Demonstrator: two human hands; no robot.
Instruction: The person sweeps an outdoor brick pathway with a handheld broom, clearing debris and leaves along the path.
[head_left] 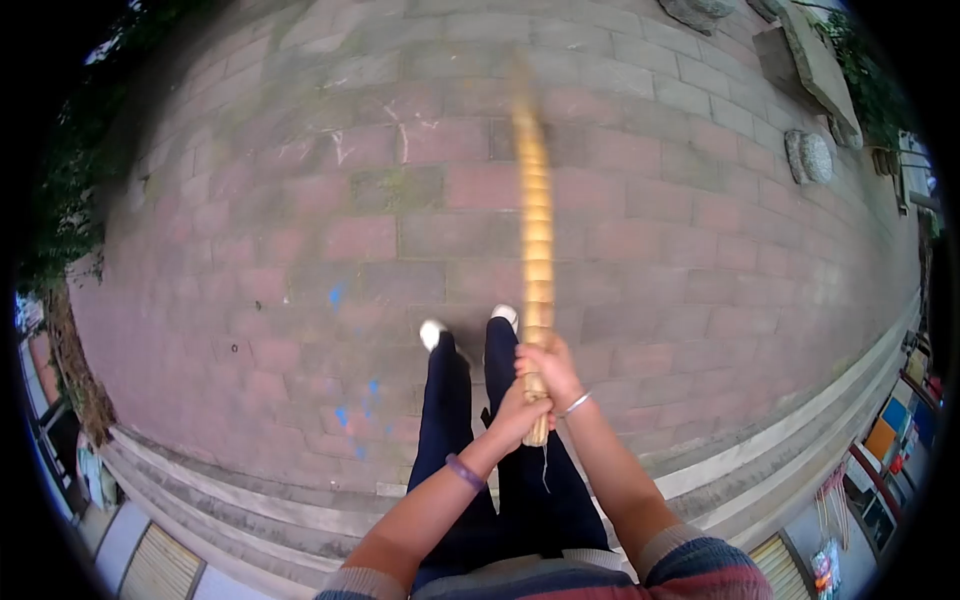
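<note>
A long yellowish stick with close rings like bamboo (537, 240) points away from me over the paving. Its far end is smeared by motion. My left hand (518, 414) is wrapped round the stick close to its near end, where a thin string hangs down. Just above it, my right hand (552, 368) grips the same stick, and the two hands nearly touch. A purple bangle (465, 471) circles the left wrist, and a silver bangle (575, 404) the right.
Pink and grey paving (330, 240) spreads ahead of my feet, with blue marks (336, 296) on it. Stone blocks (808, 156) stand at the upper right. Steps (230, 500) run along behind me. A tree trunk (84, 370) is at the left.
</note>
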